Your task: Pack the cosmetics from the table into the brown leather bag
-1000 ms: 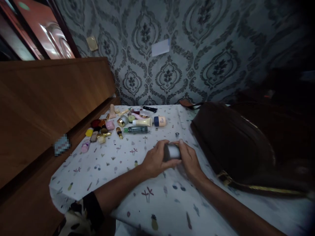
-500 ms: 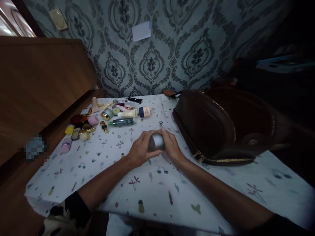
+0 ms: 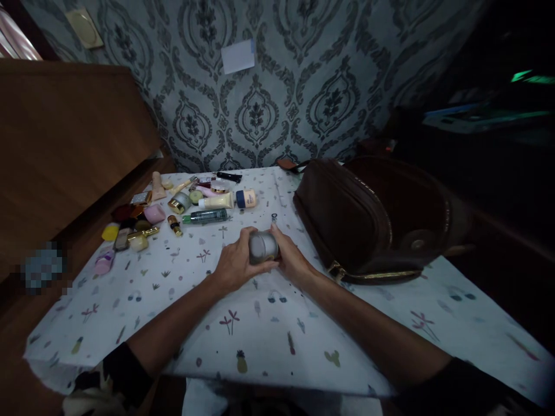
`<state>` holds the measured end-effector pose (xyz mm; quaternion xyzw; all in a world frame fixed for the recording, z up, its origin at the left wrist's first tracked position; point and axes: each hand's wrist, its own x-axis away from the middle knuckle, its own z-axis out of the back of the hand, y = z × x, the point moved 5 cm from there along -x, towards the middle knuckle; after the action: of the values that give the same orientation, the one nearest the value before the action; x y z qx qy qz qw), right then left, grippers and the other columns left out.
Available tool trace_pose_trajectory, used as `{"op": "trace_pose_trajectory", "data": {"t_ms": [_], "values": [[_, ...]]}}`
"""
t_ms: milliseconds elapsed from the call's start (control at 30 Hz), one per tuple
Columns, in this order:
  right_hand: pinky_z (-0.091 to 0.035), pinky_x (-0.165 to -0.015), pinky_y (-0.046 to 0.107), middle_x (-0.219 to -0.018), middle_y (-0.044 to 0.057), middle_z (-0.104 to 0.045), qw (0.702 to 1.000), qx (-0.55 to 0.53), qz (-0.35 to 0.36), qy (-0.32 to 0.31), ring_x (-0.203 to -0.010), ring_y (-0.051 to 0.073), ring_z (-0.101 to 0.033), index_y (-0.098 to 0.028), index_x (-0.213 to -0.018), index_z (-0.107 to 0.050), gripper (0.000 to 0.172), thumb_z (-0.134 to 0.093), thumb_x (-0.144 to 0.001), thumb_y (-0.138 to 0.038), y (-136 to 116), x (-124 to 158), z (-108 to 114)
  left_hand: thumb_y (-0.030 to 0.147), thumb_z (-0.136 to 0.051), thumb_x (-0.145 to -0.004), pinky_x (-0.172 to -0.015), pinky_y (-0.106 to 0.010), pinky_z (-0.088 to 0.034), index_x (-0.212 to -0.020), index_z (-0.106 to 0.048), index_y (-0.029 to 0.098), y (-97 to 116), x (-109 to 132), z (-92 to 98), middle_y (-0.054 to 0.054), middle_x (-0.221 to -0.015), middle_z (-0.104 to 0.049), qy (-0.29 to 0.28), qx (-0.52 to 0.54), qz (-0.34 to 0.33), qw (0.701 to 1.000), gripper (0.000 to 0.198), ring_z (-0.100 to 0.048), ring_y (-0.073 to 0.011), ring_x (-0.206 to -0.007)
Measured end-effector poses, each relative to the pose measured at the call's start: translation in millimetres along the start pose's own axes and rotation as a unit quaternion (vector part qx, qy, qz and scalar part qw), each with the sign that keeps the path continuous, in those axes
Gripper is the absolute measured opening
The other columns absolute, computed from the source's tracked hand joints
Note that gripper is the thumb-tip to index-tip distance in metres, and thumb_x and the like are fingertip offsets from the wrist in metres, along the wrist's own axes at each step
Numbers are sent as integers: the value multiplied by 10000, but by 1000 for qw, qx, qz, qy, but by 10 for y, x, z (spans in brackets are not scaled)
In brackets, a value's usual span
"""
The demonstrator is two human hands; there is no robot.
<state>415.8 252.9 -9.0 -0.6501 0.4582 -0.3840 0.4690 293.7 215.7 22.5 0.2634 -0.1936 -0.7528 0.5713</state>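
A grey, rounded cosmetic jar (image 3: 263, 247) is held between my two hands above the patterned tablecloth (image 3: 269, 329). My left hand (image 3: 236, 261) wraps round its left side, with the thumb along the near side. My right hand (image 3: 291, 254) closes on the jar's right side, its thumb pointing away from me. Parts of the jar are hidden by the fingers. Just beyond the hands lies a small dark ring-shaped item (image 3: 274, 217), too small to make out.
Cosmetics cover the far left: a green bottle (image 3: 206, 216), a cream tube (image 3: 217, 200), a blue-capped jar (image 3: 246, 199) and several small items. At right lies a dark brown leather bag (image 3: 359, 225). A wooden panel (image 3: 73, 127) borders the left; the patterned wall (image 3: 255, 110) is behind.
The jar has tilted a little in my hands, so that more of its side shows. The whole view has shifted slightly, while the things on the table stay put.
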Motion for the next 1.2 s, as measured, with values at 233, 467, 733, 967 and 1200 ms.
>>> {"op": "trace_pose_trajectory", "data": {"t_ms": [233,467,733,967,1200], "values": [[-428,-566,293,-644,-8,-516,974,203,104,18,-619,173,-508,-212,-792,-539,578,-316,-908,-733,-216,173,-14,668,-537,-859,-662,-288,-444,-1170,-389,212,40,25,-1,-6,-886,-594,7,151,-45,987,572,-596,-189,-752],[-467,-908,395,-1075,108,-648,890,374,258,34,-998,250,-619,-198,-1123,-580,413,-344,-984,-507,-359,289,-37,807,-318,-868,-396,-197,-264,-1084,-424,227,-31,-6,-127,108,-484,-397,-78,335,57,937,628,-364,-96,-369],[-473,-928,397,-1147,111,-625,897,361,254,24,-1041,244,-614,-201,-1285,-522,457,-364,-988,-511,-380,301,-43,773,-435,-858,-372,-154,-270,-1022,-443,241,-88,-19,-209,83,-608,-480,-43,423,136,895,557,-446,-72,-406],[-455,-698,308,-711,-13,-584,954,261,143,43,-714,183,-600,-218,-1027,-560,435,-341,-967,-590,-323,226,-5,642,-561,-877,-529,-214,-497,-1142,-442,237,-94,0,-98,49,-802,-539,46,338,67,938,498,-522,-84,-565],[-432,-662,272,-770,-10,-581,953,253,164,42,-679,143,-550,-207,-909,-559,330,-452,-941,-518,-331,201,-3,706,-540,-850,-388,-195,-395,-1092,-448,225,-117,-46,-177,42,-738,-579,7,398,86,913,547,-531,-96,-471]]}}
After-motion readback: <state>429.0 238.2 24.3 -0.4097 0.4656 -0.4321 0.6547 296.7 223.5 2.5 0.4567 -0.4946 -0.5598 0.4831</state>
